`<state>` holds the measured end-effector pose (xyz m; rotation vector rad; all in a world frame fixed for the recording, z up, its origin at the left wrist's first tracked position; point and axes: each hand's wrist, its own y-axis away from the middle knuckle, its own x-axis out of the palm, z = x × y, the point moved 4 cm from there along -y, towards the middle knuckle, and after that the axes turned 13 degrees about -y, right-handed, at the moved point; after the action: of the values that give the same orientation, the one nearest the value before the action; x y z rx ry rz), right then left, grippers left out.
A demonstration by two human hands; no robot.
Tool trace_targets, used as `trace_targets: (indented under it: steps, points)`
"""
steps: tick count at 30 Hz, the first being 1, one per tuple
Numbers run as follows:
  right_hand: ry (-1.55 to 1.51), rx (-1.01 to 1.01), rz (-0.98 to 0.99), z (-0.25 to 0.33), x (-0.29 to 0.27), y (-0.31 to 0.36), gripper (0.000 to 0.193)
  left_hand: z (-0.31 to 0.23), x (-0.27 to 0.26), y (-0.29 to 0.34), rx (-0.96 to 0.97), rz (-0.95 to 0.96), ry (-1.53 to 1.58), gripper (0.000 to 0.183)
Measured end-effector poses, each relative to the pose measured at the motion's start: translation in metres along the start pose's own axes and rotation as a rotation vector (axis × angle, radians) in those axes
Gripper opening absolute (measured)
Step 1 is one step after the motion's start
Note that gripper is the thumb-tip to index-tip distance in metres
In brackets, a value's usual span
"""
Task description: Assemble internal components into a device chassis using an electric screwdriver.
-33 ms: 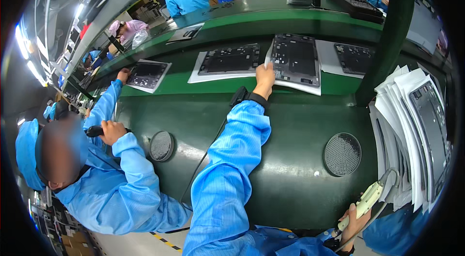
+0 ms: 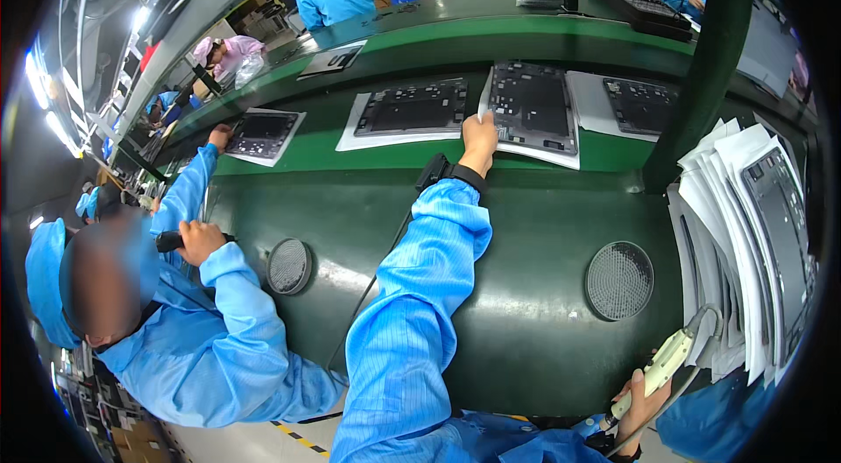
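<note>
My left hand is closed on the near left edge of a dark tablet-sized panel, with a white sheet under it. Small parts dot the panel's face. At the lower right, my right hand grips a cream electric screwdriver, its cord looping at the upper end. Similar panels on white sheets lie either side of my left hand: one to its left, another farther right, partly behind the green post.
A co-worker's hand touches a panel at far left; their other hand holds a black tool. Round trays of small parts sit on the bench. Panels and white sheets pile up by the green post.
</note>
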<state>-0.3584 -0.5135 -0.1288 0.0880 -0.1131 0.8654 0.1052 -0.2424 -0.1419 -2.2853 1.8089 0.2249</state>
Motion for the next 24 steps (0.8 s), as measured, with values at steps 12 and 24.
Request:
trace_targets:
  steps: [12, 24]
  points:
    - [0.134, 0.071, -0.069, 0.003, 0.006, -0.013, 0.057, -0.029, -0.140, -0.017, 0.969, 0.137, -1.378, 0.036]
    - [0.143, 0.126, -0.058, 0.000, 0.003, -0.018, 0.066, -0.015, -0.151, -0.063, 0.849, 0.327, -1.910, 0.031]
